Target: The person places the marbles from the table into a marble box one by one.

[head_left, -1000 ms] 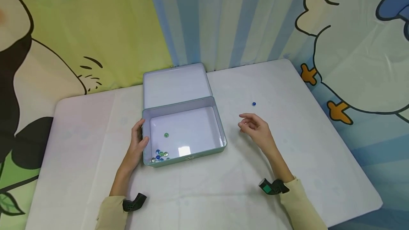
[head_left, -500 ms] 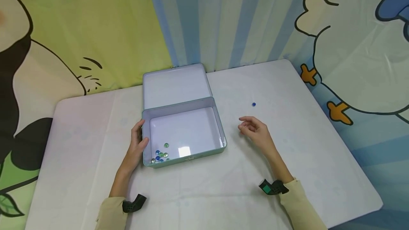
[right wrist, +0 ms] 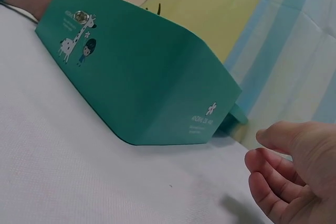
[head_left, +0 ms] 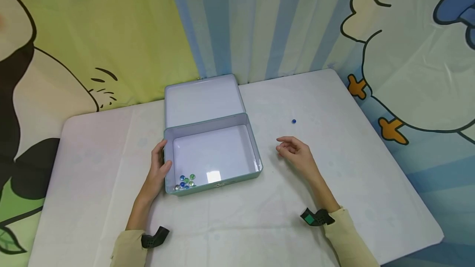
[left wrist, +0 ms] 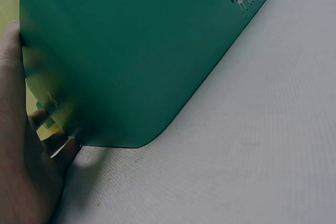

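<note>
A tin box (head_left: 219, 182), green outside and pale inside, stands on the table with its lid (head_left: 204, 100) folded back. Several glass marbles (head_left: 182, 184), blue, green and clear, gather in its near left corner. My left hand (head_left: 157, 172) holds the box by its left side, thumb at the rim; in the left wrist view its fingers (left wrist: 55, 142) reach the lower edge of the side wall. To the right of the box my right hand (head_left: 295, 153) hovers with loosely bent fingers and nothing visible in them. Beyond it a dark blue marble (head_left: 294, 121) lies alone.
A white cloth (head_left: 230, 234) covers the table. Behind the table hangs a printed curtain (head_left: 252, 24), close to the back of the lid. The table's right edge slants away past the right forearm (head_left: 324, 190).
A green marble inside the box has rolled toward the near side and joined the others in the corner. Both hands have stayed almost where they were.
</note>
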Action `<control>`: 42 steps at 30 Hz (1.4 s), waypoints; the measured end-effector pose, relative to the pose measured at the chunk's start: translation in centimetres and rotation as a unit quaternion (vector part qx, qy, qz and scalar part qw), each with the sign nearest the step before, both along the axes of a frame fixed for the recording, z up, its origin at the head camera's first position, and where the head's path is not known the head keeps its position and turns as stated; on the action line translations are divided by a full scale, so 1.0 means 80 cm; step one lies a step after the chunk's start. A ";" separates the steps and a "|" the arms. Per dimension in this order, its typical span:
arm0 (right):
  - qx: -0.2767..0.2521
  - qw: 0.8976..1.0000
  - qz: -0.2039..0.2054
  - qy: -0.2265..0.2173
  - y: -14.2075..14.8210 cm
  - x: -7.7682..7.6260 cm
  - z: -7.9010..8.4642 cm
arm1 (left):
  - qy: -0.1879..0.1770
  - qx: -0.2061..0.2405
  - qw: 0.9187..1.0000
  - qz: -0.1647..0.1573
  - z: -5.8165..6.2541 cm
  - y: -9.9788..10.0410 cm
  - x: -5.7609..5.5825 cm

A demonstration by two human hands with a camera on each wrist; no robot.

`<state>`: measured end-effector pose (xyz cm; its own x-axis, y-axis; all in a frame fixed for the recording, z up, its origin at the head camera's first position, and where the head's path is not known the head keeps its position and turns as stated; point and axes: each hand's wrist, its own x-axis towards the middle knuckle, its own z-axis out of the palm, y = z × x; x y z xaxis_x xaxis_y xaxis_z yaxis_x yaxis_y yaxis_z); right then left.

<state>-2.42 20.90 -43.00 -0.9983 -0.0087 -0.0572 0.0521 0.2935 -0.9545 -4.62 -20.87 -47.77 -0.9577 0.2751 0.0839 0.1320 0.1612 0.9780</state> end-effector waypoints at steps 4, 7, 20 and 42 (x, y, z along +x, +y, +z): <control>-0.001 1.000 0.000 0.002 0.000 0.000 -0.002 | 0.001 -0.003 1.000 -0.001 0.000 0.000 -0.001; 0.002 1.000 0.002 0.004 0.000 0.000 -0.003 | 0.001 -0.006 1.000 0.000 0.000 0.000 -0.001; 0.052 0.998 0.003 0.022 0.020 -0.026 -0.003 | 0.000 0.010 1.000 -0.002 0.001 0.000 -0.001; 0.301 0.952 -0.011 0.058 0.081 -0.114 -0.046 | 0.000 0.002 1.000 0.000 -0.002 0.000 0.000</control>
<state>-11.53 27.41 -46.67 -0.9978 0.0124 0.0646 -0.0299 0.7888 -0.6140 -4.59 -20.89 -47.95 -0.9581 0.2740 0.0839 0.1309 0.1579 0.9787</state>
